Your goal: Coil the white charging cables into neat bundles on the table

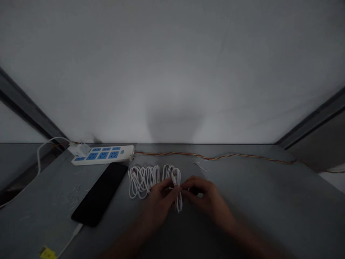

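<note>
No legible marking found on the white cable bundle (144, 181) or power strip (102, 162); yellow label (47, 253) at lower left is too blurred to read.

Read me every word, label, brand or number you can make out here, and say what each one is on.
Yellow label at the lower left: too blurred to read.
White power strip with blue socket panels: no readable text; any marking is too small.
Black phone: no text shows on its dark face.
</note>
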The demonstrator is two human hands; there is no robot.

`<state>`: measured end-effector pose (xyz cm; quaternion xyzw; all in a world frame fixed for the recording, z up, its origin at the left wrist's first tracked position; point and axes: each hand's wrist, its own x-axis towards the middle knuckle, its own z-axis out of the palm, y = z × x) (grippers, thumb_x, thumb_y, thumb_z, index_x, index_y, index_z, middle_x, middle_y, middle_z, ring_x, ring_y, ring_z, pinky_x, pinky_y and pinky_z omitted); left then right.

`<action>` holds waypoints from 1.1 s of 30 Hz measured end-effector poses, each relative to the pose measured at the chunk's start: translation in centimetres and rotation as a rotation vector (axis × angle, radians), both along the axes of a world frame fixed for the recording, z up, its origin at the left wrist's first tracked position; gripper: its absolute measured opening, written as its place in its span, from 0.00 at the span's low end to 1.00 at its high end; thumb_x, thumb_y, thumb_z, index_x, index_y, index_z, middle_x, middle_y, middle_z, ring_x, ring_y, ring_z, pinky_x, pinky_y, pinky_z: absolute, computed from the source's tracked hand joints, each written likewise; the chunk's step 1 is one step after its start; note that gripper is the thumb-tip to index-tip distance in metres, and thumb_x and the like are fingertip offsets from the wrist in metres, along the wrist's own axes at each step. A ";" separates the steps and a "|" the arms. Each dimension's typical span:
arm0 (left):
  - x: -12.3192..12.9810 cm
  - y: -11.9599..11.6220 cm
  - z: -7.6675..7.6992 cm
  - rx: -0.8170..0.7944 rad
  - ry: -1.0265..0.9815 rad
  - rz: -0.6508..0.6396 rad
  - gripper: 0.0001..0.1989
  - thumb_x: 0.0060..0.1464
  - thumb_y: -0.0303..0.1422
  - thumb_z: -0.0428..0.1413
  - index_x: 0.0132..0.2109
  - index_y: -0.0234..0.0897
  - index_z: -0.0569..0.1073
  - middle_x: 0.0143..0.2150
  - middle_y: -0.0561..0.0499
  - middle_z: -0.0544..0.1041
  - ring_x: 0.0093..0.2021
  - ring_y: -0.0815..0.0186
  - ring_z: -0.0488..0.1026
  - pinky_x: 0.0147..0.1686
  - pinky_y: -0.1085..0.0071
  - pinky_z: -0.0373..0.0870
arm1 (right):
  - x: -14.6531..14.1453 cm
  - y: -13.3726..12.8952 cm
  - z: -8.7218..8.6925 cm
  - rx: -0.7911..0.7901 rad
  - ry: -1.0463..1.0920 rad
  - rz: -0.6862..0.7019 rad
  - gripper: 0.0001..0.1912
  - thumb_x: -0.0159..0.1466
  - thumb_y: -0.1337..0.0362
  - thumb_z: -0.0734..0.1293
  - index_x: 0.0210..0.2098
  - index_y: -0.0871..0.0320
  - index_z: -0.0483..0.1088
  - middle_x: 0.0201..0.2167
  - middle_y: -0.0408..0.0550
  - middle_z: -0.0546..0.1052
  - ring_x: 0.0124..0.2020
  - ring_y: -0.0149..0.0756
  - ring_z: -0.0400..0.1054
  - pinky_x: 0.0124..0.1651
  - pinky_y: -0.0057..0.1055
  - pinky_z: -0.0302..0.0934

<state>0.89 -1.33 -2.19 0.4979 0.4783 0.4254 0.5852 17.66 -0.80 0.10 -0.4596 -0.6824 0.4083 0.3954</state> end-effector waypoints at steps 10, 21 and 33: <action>0.2 -0.3 0.6 -0.020 -0.110 0.118 0.18 0.47 0.42 0.64 0.42 0.36 0.77 0.32 0.51 0.78 0.34 0.64 0.75 0.34 0.73 0.70 | -0.7 -0.1 -0.3 -0.295 0.179 -0.046 0.22 0.55 0.46 0.72 0.34 0.60 0.76 0.18 0.40 0.69 0.19 0.28 0.61 0.23 0.24 0.56; 0.5 -0.7 0.7 -0.016 -0.133 0.097 0.22 0.47 0.49 0.63 0.41 0.35 0.77 0.25 0.54 0.71 0.29 0.67 0.69 0.29 0.75 0.65 | -0.6 -0.4 0.0 -0.102 0.234 -0.017 0.23 0.57 0.44 0.71 0.27 0.59 0.71 0.25 0.43 0.72 0.22 0.28 0.65 0.25 0.24 0.62; 0.5 -0.4 0.4 -0.044 -0.243 -0.053 0.23 0.49 0.49 0.62 0.43 0.34 0.78 0.26 0.52 0.74 0.26 0.70 0.68 0.27 0.76 0.64 | 0.3 -0.4 -0.6 0.245 -0.006 0.053 0.13 0.68 0.55 0.64 0.33 0.57 0.69 0.28 0.45 0.73 0.27 0.30 0.69 0.31 0.25 0.63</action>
